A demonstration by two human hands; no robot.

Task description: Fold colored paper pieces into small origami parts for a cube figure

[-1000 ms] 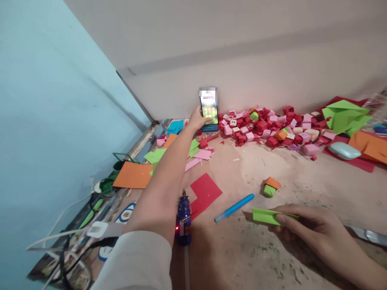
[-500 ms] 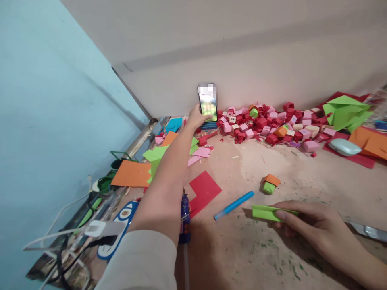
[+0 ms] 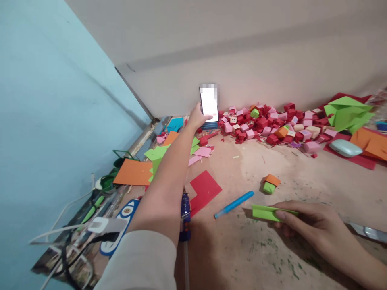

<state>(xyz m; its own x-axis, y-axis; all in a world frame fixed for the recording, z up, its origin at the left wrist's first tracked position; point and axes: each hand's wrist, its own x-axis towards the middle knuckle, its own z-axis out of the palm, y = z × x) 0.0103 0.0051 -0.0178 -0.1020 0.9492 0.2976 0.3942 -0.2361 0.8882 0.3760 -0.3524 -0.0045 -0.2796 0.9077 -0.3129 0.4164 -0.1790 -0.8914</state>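
My left hand (image 3: 199, 117) reaches to the back of the table and grips the lower left edge of a phone (image 3: 209, 102), its thumb on the bright white screen. The phone stands upright against the wall on a dark blue base. At the right, my right hand (image 3: 314, 225) pinches a folded strip of green paper (image 3: 264, 212) between thumb and fingers. Beyond the strip sits a small orange and green paper piece (image 3: 271, 184). A blue pen (image 3: 234, 204) lies to the left of the strip.
Many red and pink paper pieces (image 3: 263, 123) line the wall. Red paper (image 3: 207, 187) lies mid-table, orange paper (image 3: 133, 172) to the left. A blue glue gun (image 3: 185, 217) is beside my left forearm. A cutter (image 3: 370, 232) lies at the right, cables (image 3: 65, 257) lower left.
The phone screen has turned from a picture with round icons to mostly white. My hands hold the same things in nearly the same places.
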